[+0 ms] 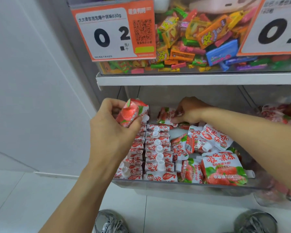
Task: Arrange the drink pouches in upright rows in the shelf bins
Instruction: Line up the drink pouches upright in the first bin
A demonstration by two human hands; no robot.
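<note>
Two pouches gripped: left hand (111,118) one, right hand (190,110) another; fingertips hidden.

upright pouch rows (155,153) left in bin (175,184), loose pouches (213,158) right

This is a shop, seen at a snack display; an orange-bordered price card (112,31) with large black digits, a line of product text and a QR code hangs on the front of the upper clear bin (175,69), and a second price card (274,27) hangs at the right edge; that upper bin is heaped with loose, brightly wrapped sweets (200,39) sold by the piece; under the white shelf (191,79), a lower clear bin (175,184) holds many identical strawberry drink pouches (156,148), some in upright rows along its left side; pale floor tiles (175,214) and a plain white wall (32,81) adjoin the unit.
</note>
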